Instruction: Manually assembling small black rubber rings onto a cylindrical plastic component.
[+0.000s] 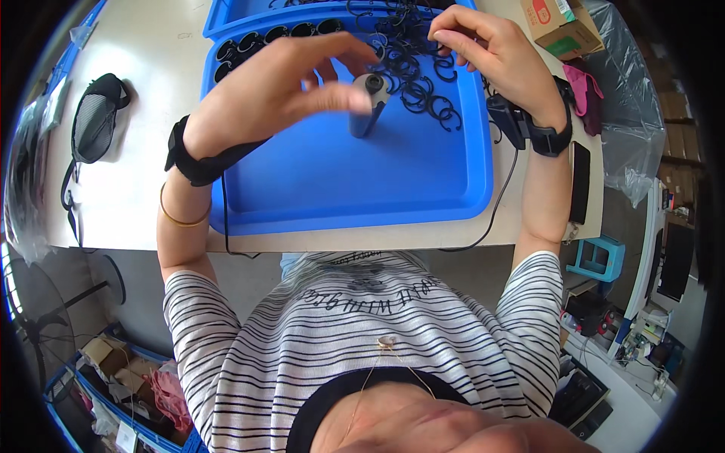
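Note:
A grey cylinder (365,113) with a dark round hole in its top stands upright in a blue tray (340,223). My left hand (298,90) is beside it, thumb and fingers apart, the thumb overlapping the cylinder's upper edge; whether it touches cannot be made out. Loose black C-shaped rings (415,94) lie in a tangled heap in the tray's far right part. Over that heap, my right hand (491,53) has thumb and forefinger pinched together. What is between these fingertips, if anything, is too small to tell.
Several black round pieces (278,33) line the tray's far left, beside another blue tray (219,16). A mesh pouch (97,117) lies on the table at left. At right are a cardboard box (563,29), pink cloth (580,89) and a dark phone-like slab (579,181). Cables hang near both wrists.

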`<state>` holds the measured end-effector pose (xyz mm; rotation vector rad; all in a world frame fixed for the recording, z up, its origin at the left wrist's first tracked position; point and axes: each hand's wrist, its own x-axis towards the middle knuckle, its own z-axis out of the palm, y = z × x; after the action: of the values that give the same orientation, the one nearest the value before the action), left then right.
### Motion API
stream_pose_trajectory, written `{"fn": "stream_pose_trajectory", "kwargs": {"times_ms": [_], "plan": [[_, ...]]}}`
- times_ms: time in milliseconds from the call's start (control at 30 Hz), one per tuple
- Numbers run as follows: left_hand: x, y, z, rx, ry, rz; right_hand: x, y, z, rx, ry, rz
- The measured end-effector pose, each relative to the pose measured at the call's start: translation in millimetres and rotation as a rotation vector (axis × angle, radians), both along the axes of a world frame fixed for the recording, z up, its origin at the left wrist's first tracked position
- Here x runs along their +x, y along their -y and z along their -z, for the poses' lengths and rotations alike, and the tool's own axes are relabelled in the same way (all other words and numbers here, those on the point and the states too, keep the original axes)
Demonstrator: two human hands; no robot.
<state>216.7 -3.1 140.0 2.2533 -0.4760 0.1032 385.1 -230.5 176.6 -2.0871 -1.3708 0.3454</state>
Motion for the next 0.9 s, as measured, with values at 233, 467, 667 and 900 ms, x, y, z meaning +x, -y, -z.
{"fn": "stream_pose_trajectory", "kwargs": {"times_ms": [233,467,667,900], "plan": [[11,-3,9,-0.014,0.005,-0.201,4,-3,14,0.255,-0.010,0.146],[8,-1,15,0.004,-0.019,-0.240,15,-7,25,0.405,-0.038,0.184],[11,2,19,-0.001,-0.026,-0.252,18,-2,31,0.124,-0.044,0.102],[10,8,26,-0.092,0.143,-0.246,28,-8,58,-0.329,-0.076,-0.060]]}}
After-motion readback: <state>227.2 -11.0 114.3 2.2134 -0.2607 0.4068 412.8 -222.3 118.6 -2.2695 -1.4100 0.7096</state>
